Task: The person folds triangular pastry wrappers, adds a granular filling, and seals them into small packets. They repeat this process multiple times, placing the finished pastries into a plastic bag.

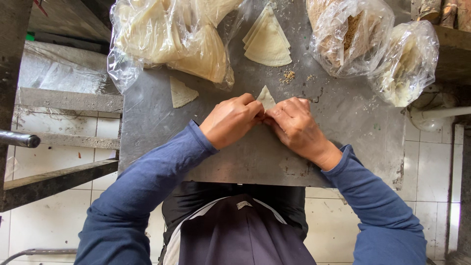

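Most of the wrapper (266, 96) is hidden under the hands, left (230, 120) and right (294, 125); only its tip shows. The top edge cuts off the wrapper bag (167, 34) and crumb bag (351, 34). Fingertips are tucked from sight.

At my eleven o'clock sits a clear bag of pastry sheets (171, 37); at twelve, a fanned stack of triangles (268, 41), crumbs (288, 76) just below; one loose triangle (181, 92) lies at ten; at one and two, two filled plastic bags (351, 34) (407, 61); all rest on the grey metal table (343, 127).
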